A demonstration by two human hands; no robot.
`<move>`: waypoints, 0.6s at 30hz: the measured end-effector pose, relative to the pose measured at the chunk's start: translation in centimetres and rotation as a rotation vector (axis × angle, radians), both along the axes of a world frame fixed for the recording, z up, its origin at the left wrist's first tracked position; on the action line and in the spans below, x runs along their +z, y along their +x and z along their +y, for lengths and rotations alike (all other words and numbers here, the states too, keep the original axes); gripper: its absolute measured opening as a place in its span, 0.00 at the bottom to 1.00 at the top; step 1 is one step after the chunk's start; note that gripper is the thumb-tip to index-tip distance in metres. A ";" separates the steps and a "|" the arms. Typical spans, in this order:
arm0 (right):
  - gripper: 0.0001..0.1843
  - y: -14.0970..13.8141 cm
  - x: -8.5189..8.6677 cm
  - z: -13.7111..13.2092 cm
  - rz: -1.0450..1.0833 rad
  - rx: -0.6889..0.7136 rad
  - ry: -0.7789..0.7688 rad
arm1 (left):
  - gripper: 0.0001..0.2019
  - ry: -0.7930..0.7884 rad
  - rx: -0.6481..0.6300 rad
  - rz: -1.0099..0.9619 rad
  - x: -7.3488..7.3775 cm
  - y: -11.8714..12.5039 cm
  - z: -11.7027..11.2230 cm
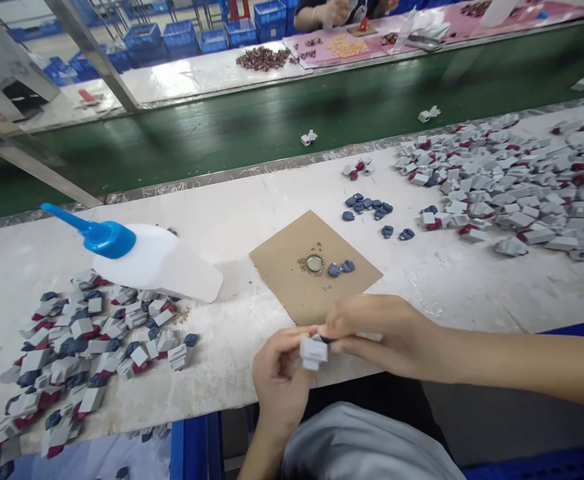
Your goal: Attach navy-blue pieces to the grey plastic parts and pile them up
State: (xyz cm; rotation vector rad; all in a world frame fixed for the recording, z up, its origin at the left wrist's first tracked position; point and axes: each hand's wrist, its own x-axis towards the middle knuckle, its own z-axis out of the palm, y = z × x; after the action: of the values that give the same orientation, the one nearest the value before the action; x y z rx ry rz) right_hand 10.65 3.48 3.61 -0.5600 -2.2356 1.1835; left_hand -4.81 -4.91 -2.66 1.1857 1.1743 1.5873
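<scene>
My left hand (pixel 282 377) is closed around a light grey plastic piece (pixel 314 352) just above the table's near edge. Against the top of that piece, my right hand (pixel 372 327) pinches with thumb and fingers; a bit of dark blue shows there, mostly hidden by the fingers. Beyond my hands lies a square of brown cardboard (pixel 312 227). On it sit a bottle cap (pixel 315 263) and a couple of small dark blue pieces (pixel 341 268). More loose dark blue pieces (pixel 367 204) are scattered past the cardboard.
Left, a white bottle (pixel 157 263) with a blue nozzle lies beside a heap of grey, blue and maroon pieces (pixel 82 340). Grey-and-maroon pieces (pixel 517 180) pile at right. A green conveyor (pixel 252 140) carries a few grey parts; another person (pixel 337 13) works beyond it.
</scene>
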 end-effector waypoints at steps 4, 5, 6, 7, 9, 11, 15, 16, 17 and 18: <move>0.19 -2.4 0.9 2.2 0.037 -0.222 -0.427 | 0.07 -0.236 -0.051 -0.207 0.3 0.1 0.9; 0.25 -3.3 1.0 2.3 0.032 -0.267 -0.587 | 0.06 -0.248 -0.062 -0.241 0.3 0.2 1.0; 0.29 -4.1 1.1 2.3 0.009 -0.280 -0.743 | 0.06 -0.254 -0.076 -0.263 0.3 0.2 1.1; 0.32 -4.9 1.0 2.1 -0.023 -0.268 -0.874 | 0.05 -0.254 -0.088 -0.276 0.3 0.3 1.1; 0.35 -6.0 0.5 1.4 -0.058 -0.249 -1.025 | 0.06 -0.245 -0.102 -0.284 0.4 0.3 1.0; 0.35 -6.4 -0.2 0.6 -0.012 -0.275 -1.064 | 0.07 -0.231 -0.108 -0.279 0.5 0.3 0.7; 0.34 -6.1 -1.0 -0.5 0.092 -0.402 -1.122 | 0.07 -0.199 -0.157 -0.223 0.6 0.5 0.5; 0.35 -6.1 -1.1 -0.6 0.111 -0.439 -1.132 | 0.08 -0.189 -0.157 -0.213 0.6 0.5 0.6; 0.35 -6.1 -1.1 -0.7 0.129 -0.472 -1.139 | 0.08 -0.180 -0.156 -0.208 0.6 0.5 0.7; 0.36 -6.1 -1.1 -0.6 0.144 -0.493 -1.153 | 0.08 -0.177 -0.159 -0.209 0.6 0.4 0.9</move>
State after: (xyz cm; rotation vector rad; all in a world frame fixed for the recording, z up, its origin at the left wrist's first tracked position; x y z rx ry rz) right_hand 4.53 2.85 2.52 -1.2875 -0.9925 2.0373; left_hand -4.37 -4.01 -2.04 0.9493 1.0353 1.4191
